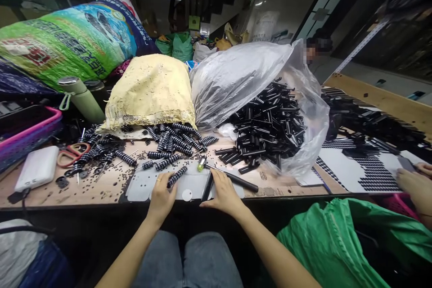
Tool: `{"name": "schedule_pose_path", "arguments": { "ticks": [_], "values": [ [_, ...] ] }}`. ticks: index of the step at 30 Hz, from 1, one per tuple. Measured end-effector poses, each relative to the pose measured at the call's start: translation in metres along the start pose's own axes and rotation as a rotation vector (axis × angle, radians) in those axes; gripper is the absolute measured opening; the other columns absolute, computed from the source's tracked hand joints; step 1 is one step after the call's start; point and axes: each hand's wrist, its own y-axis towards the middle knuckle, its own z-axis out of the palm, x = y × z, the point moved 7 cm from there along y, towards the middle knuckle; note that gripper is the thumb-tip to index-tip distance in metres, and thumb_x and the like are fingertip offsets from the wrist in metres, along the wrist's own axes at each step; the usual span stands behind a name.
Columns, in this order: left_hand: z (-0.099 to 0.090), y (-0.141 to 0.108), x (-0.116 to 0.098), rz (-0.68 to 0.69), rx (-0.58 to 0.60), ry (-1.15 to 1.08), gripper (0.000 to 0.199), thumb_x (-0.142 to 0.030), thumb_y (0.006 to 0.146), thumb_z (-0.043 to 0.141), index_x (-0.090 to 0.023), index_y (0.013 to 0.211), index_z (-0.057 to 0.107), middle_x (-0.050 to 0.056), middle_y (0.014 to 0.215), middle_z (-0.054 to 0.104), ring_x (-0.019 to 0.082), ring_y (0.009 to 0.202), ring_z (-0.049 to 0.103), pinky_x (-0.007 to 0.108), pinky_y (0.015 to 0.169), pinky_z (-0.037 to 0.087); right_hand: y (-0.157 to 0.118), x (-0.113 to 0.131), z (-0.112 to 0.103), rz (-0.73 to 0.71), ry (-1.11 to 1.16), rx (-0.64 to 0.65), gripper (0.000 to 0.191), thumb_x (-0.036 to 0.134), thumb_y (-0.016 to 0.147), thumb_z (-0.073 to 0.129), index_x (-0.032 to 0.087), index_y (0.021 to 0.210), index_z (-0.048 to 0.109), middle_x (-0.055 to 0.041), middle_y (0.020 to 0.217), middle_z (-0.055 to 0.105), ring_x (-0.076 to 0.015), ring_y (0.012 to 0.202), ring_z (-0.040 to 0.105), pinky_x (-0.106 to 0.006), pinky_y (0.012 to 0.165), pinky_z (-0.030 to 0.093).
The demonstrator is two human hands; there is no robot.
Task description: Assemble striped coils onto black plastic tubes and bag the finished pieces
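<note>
My left hand [162, 195] is closed round a black-and-white ribbed roller [177, 176] above a pale mat [138, 186] at the table's front edge. To its right, my right hand [222, 193] has its fingers wrapped over a black tube [207, 187]; its thumb points left. Just beyond that hand lies a hammer with a yellow-green head [201, 164] and a black handle [248, 184]. More ribbed rollers [168, 139] are heaped behind my left hand. Smooth black parts [270, 121] spill from a clear plastic bag [236, 72].
A yellow sack [151, 85] stands behind the rollers. On the left are orange-handled scissors [73, 155], a white power bank [38, 168], a green bottle [81, 96] and a pink basket [50, 119]. Another person's hand [416, 186] is at the far right, above a green bag [330, 238].
</note>
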Motion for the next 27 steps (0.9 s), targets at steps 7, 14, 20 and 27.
{"name": "schedule_pose_path", "arguments": {
  "ticks": [7,14,20,27],
  "values": [
    [0.040,0.030,-0.017,0.137,0.180,0.079,0.034,-0.011,0.077,0.043,-0.017,0.110,0.049,0.009,0.104,0.054,0.022,0.100,0.048,0.036,0.084,0.040,0.000,0.000,0.002,0.015,-0.025,-0.007,0.108,0.054,0.046,0.072,0.017,0.133,0.020,-0.0142,0.132,0.033,-0.0305,0.123,0.027,-0.046,0.099,0.024],
    [0.078,0.048,-0.021,0.080,0.332,0.299,0.050,-0.015,0.079,0.043,-0.018,0.128,0.034,0.011,0.097,0.054,0.024,0.093,0.050,0.035,0.078,0.039,0.003,0.001,-0.004,-0.006,-0.015,-0.005,0.102,0.056,0.046,0.071,0.018,0.129,0.025,-0.0139,0.130,0.035,-0.0315,0.121,0.030,-0.047,0.098,0.025],
    [0.056,0.056,0.000,-0.089,0.203,-0.173,0.037,-0.020,0.083,0.037,-0.015,0.118,0.043,0.011,0.115,0.048,0.021,0.107,0.045,0.035,0.091,0.035,0.009,-0.004,-0.005,-0.003,0.042,0.038,0.108,0.060,0.038,0.072,0.016,0.127,0.030,-0.0137,0.128,0.036,-0.0312,0.120,0.030,-0.047,0.099,0.025],
    [0.049,0.035,-0.001,-0.467,0.233,-0.939,0.045,-0.049,0.081,0.039,-0.016,0.109,0.050,0.000,0.068,0.051,0.005,0.040,0.041,0.018,0.036,0.031,0.002,0.040,-0.028,-0.238,0.294,-0.025,0.106,0.055,0.045,0.073,0.018,0.130,0.022,-0.0133,0.131,0.031,-0.0256,0.123,0.028,-0.040,0.103,0.026]
  ]
}}
